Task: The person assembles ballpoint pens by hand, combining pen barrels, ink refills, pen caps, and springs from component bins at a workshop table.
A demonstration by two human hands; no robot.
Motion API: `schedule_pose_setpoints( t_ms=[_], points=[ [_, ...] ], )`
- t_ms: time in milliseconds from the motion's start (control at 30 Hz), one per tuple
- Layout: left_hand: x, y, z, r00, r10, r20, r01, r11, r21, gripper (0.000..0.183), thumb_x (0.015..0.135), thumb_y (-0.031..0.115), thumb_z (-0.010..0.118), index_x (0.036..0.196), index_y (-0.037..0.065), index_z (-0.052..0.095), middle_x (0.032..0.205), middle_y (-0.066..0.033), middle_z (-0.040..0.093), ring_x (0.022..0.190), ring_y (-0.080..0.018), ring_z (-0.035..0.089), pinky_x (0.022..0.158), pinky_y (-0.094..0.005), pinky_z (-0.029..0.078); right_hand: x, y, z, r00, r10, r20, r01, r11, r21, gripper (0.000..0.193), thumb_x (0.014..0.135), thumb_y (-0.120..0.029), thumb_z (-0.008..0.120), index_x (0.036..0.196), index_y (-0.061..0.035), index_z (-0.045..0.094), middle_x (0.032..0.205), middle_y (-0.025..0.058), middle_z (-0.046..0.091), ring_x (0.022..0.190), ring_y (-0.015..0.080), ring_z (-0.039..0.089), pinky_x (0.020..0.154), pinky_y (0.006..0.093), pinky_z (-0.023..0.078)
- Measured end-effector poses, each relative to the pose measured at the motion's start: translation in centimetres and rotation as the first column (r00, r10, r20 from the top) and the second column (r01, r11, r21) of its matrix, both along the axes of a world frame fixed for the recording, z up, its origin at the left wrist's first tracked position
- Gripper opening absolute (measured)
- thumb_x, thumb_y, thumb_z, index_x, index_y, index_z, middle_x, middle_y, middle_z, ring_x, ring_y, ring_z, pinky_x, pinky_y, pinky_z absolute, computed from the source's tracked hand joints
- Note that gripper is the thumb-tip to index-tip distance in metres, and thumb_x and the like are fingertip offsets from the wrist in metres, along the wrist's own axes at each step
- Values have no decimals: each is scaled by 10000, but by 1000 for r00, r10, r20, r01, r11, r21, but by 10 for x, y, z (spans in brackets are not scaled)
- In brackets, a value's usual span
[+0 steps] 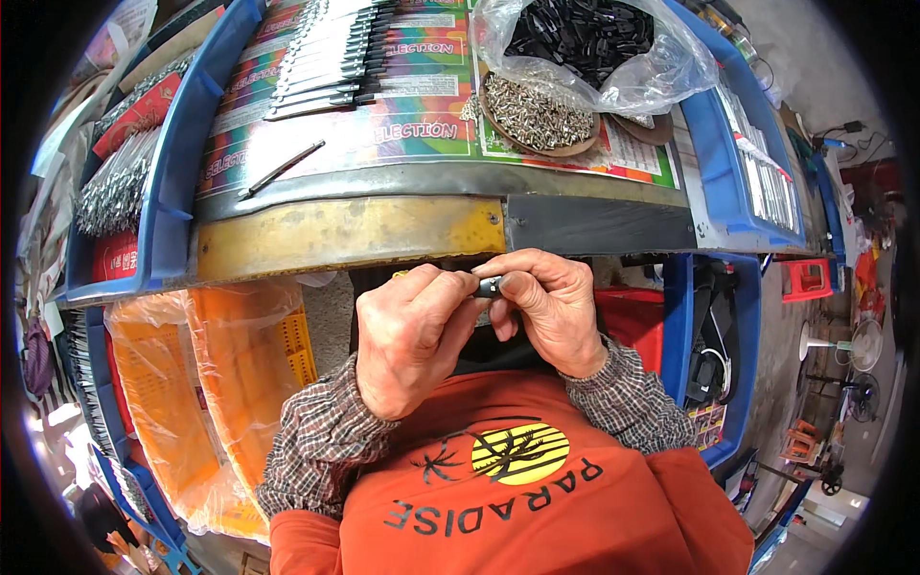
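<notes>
In front of my chest, just past the table's front edge, both hands meet on a small black cylindrical part (490, 287) with a silvery spot. My left hand (412, 326) is closed, its thumb and fingertips pinching the left end. From the other side, the thumb and forefinger of my right hand (551, 302) pinch the same part. Most of it is hidden by my fingers. Beyond my hands, a single slim silver-and-black rod (281, 170) lies slanted on the table. Farther back, a row of similar rods (331, 57) lies side by side.
A round dish (541, 115) of small metal pieces sits beside a see-through bag (661, 72) of black parts. Blue trays (172, 182) (733, 182) with slim parts flank the table. Below left stands an orange crate (299, 345) with plastic sheeting; below right, a blue bin (676, 326).
</notes>
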State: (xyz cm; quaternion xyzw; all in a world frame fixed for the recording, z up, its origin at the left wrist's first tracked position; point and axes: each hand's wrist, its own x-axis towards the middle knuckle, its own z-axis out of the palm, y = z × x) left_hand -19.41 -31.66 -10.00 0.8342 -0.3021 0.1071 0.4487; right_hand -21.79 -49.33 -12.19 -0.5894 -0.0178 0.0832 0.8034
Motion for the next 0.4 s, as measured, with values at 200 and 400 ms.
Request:
schedule_pose_setpoints(
  t_ms=[200,400],
  points=[
    [-8,-7,-6,995,99,33,-98,995,-7,205,696,7,726,872,38,624,710,-79,585,596,-256,584,538,-349,469,-5,13,-7,981,-177,78,178,984,-11,231,927,-196,627,1053,-9,676,713,15,631,587,48,575,489,179,454],
    [-4,2,-8,997,15,81,-20,997,68,217,697,23,721,890,45,623,749,-82,604,635,-252,602,552,-346,477,-3,2,-14,1000,0,-9,1,996,93,239,934,-211,618,1067,-22,678,728,27,641,600,76,596,538,200,519]
  ],
)
